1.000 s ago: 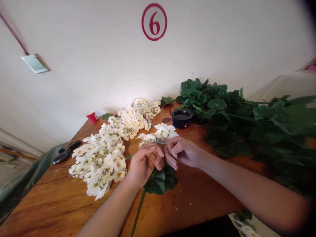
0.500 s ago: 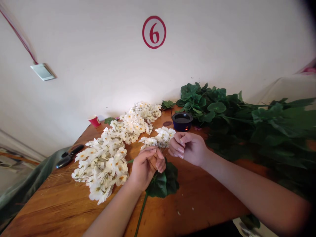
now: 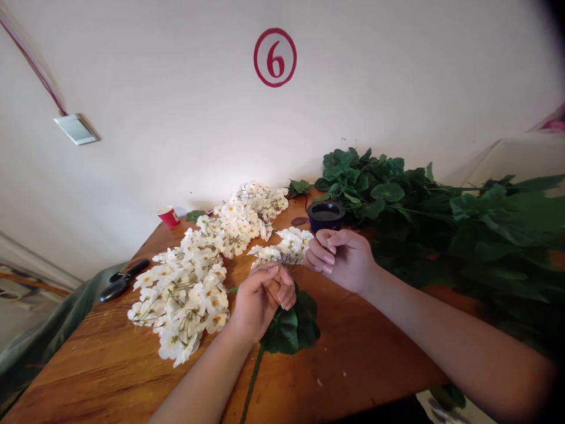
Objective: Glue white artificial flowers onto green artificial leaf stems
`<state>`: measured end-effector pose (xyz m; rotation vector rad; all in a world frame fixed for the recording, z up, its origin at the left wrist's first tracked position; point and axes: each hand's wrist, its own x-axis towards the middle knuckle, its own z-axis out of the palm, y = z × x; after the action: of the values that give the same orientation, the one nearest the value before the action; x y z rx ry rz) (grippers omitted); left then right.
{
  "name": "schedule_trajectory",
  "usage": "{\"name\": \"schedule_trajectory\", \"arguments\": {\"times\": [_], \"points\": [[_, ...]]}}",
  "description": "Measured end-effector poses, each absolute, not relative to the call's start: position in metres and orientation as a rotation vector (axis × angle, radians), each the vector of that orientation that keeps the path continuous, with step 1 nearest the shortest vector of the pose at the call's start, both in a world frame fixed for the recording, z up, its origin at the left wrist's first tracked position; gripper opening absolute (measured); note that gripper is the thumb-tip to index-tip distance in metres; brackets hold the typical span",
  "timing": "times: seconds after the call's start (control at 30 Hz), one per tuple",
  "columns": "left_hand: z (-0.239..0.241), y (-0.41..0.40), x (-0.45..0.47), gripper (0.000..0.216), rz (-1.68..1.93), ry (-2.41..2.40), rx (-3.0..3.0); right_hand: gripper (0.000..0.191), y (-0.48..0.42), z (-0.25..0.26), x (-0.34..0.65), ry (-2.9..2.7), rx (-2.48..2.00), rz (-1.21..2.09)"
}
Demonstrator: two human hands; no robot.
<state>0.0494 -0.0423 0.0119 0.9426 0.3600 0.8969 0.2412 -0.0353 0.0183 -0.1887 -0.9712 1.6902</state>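
My left hand [image 3: 267,297] has its fingers pinched round an artificial flower stem [image 3: 252,383]. White blossoms [image 3: 293,240] show above those fingers, and broad green leaves [image 3: 289,327] spread below them. To the right and slightly higher, my right hand [image 3: 338,258] is raised with curled fingers, thumb close to the index finger. Whatever it may pinch is hidden or too small to make out. Just behind the right hand stands a small dark pot [image 3: 325,215] with dark contents.
A long heap of white artificial flowers [image 3: 189,294] lies left on the wooden table [image 3: 101,365]. Green leafy stems [image 3: 388,191] fill the right side. A red paper cup [image 3: 168,217] and black-handled cutters [image 3: 123,281] rest by the left edge. The wall [image 3: 176,88] rises behind.
My right hand has shifted slightly right and up, away from the left hand, now covering the pot's red light. The left hand and the stem stay in place.
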Motion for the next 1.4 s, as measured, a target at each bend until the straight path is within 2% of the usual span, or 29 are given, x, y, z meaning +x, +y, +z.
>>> {"name": "schedule_trajectory", "arguments": {"times": [0.3, 0.73, 0.97, 1.1, 1.27, 1.4], "points": [[0.011, -0.042, 0.049, 0.026, 0.897, 0.341, 0.954, 0.018, -0.04, 0.031, 0.249, -0.764, -0.232, 1.543], [0.01, -0.043, 0.049, 0.026, 0.885, 0.335, 0.959, 0.018, -0.039, 0.023, 0.239, -0.926, -0.272, 1.696], [0.01, -0.045, 0.05, 0.02, 0.937, 0.341, 1.017, 0.017, -0.039, 0.015, 0.232, -1.046, -0.355, 1.674], [0.009, -0.042, 0.045, 0.009, 1.172, 0.476, 1.186, 0.015, -0.04, 0.011, 0.229, -1.247, -0.494, 1.535], [0.01, -0.039, 0.041, 0.014, 1.292, 0.733, 1.549, 0.017, -0.042, 0.012, 0.229, -1.468, -0.586, 1.357], [0.008, -0.036, 0.041, 0.016, 1.326, 0.72, 1.836, 0.018, -0.042, 0.01, 0.228, -1.51, -0.675, 1.303]]}}
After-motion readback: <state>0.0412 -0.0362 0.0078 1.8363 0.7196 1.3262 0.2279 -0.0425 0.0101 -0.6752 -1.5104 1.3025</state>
